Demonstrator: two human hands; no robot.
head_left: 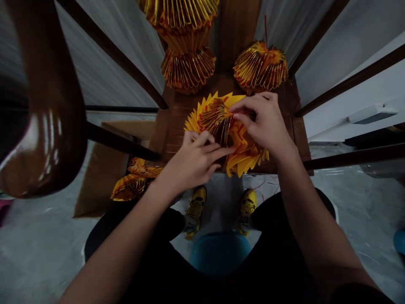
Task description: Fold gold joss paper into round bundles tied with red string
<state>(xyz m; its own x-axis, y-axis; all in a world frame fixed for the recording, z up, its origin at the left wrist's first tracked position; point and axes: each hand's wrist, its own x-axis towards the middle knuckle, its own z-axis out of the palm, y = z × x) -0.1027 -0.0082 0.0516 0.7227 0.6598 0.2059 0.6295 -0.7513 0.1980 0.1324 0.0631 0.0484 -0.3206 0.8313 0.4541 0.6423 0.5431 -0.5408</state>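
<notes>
"Head view, largest to smallest?"

"Wooden chair (169, 126) first. Toward the chair's back, tall paper stack (188, 69). At the chair's front, yellow paper ring (243, 141), with gold pleats (217, 120) along inside edge."

"And fingers?"

"Right hand (267, 120), above the chair: thumb and forefinger nearly together, apparently pinching gathered gold pleats. Left hand (196, 160), over the chair's front edge: fingers loosely parted, any hold impossible to tell."

"Best handling?"

"Probably a light pinch, with ring braced against chair and no pleats crushed."
</notes>
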